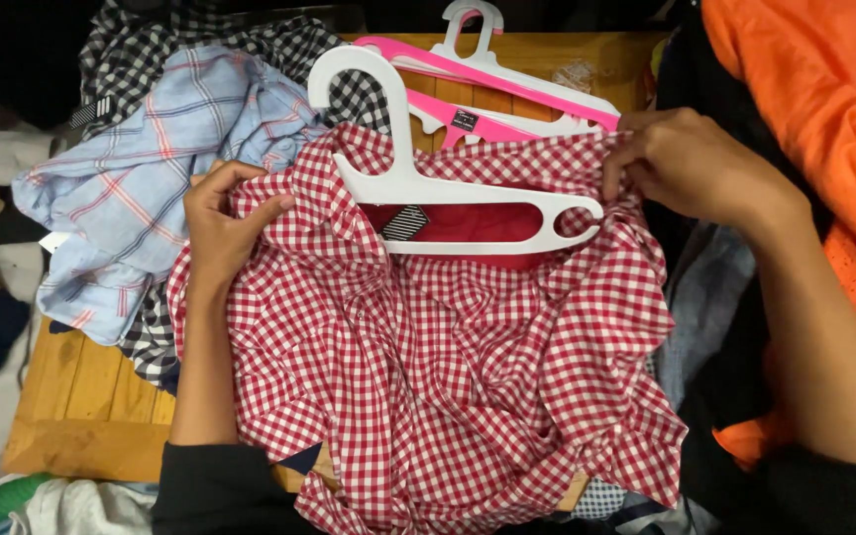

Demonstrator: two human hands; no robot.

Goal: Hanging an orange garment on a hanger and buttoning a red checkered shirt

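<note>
Red-and-white gingham covers the shirt [448, 376], which lies crumpled on a wooden table [91, 396]. A white plastic hanger [418, 188] rests on the shirt's collar, its right end tucked under the cloth. Just inside the collar, below the hanger's bar, sits a small striped black-and-white label [405, 222]. The left hand [225, 223] pinches the shirt's left shoulder; the right hand [691, 163] grips the right shoulder near the hanger's end.

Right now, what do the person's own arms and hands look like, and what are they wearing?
Both are bare hands, no gloves, rings or watch visible. The left hand and right hand lead to bare forearms; dark, black-looking long sleeves are pushed up toward the elbows, left sleeve and right sleeve. No markings show.
</note>
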